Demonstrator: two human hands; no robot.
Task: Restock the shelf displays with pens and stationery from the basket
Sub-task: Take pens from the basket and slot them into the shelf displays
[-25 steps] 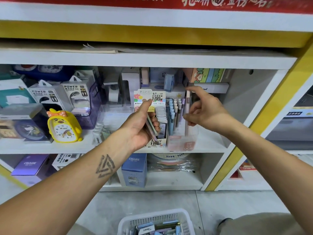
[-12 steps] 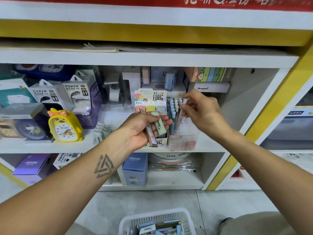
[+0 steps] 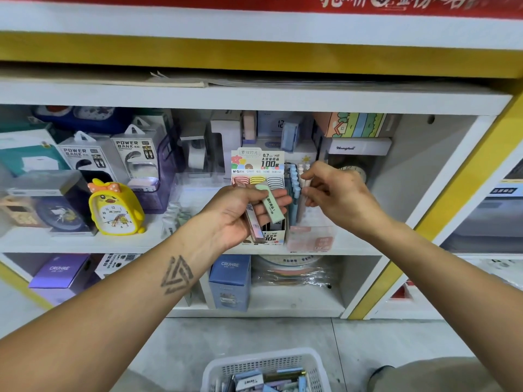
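Left hand (image 3: 240,213) palm up, fingers curled under two slim lead-refill cases: mint-green case (image 3: 270,205) lying across the fingertips, pinkish iridescent case (image 3: 252,222) just beside it nearer the palm, both tilted, lower ends pointing down toward the shelf (image 3: 254,248). Right hand (image 3: 336,195) just right of the left fingers, thumb and index narrowed to a pinch at the tops of the upright pens (image 3: 295,190); cannot tell whether anything is actually gripped between them. Pens stand in a clear holder (image 3: 310,239) with a pink label, directly below the right fingers, blue ones left, pale pink ones right. Behind the left fingers, touching the holder's left side, a lead-refill display box (image 3: 258,165) marked 0.7 mm HB 100, rows of pink, yellow and grey cases showing at its top. Further left of the left hand: yellow duck alarm clock (image 3: 114,209), then two power bank packs (image 3: 133,157) behind it. Past the right fingers, a white Henghui box (image 3: 360,147) with a colourful carton (image 3: 353,124) on top. Lower shelf under the hands: blue CRUHRE box (image 3: 230,281), purple CRUHRE box (image 3: 62,271) far left. White perforated basket (image 3: 266,366) on the floor, below both forearms, holding mixed stationery packs.
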